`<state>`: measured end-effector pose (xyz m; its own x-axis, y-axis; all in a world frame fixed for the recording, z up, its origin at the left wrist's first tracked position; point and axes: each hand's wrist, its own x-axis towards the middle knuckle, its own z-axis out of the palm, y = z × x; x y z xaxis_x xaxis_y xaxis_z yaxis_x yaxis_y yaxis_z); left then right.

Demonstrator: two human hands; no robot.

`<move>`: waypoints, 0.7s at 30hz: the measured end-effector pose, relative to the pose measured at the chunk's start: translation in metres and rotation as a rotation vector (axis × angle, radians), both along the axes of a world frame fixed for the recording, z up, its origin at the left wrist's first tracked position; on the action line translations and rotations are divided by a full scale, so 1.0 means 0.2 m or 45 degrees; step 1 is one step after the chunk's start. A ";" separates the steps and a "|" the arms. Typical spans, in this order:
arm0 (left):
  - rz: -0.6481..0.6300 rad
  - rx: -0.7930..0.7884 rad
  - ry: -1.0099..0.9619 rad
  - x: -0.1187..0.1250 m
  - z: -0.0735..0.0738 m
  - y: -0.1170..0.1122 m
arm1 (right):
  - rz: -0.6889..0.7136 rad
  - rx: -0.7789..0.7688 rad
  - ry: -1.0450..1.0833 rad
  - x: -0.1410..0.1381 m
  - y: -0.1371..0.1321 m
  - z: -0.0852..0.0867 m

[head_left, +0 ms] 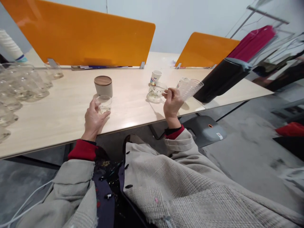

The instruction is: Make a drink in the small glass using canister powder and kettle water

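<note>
My left hand (93, 117) is closed around a small clear cup (104, 104) with a little pale liquid low in it, at the table's front edge. Just behind this cup stands a light canister (103, 89) with a wooden lid. My right hand (173, 102) is closed on the handle side of a clear glass pot (156, 91), which has dark specks inside and a gold-coloured spot near its rim. Behind the pot is a white paper cup (156, 76). Close to my right hand lies a tilted stack of clear plastic cups (193, 88), with another paper cup (182, 83) beside it.
Many clear cups (26, 84) crowd the table's left end, near a stack of white paper cups (10, 46). Orange dividers (95, 34) line the back. A black bin-like container (220, 79) leans at the right. A dark grey stool (204, 129) stands beneath the table edge (133, 125).
</note>
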<state>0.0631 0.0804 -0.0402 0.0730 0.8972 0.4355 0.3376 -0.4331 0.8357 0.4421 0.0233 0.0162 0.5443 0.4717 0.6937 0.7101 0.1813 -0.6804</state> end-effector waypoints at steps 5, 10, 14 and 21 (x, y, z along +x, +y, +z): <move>0.134 -0.052 -0.067 0.01 0.02 -0.03 | -0.195 -0.286 -0.238 0.07 0.05 0.08; 0.094 -0.084 -0.037 0.02 0.03 -0.05 | -0.346 -0.583 -0.348 0.05 0.14 0.10; 0.147 -0.071 -0.004 0.04 0.03 -0.05 | -0.343 -0.637 -0.396 0.05 0.18 0.12; 0.142 -0.089 -0.018 0.05 0.02 -0.05 | -0.340 -0.611 -0.381 0.03 0.04 0.12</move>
<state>0.0739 0.0697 -0.0358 -0.0345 0.9276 0.3719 0.3687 -0.3340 0.8675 0.4488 0.0305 0.0405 0.5011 0.6432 0.5789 0.8612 -0.3052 -0.4063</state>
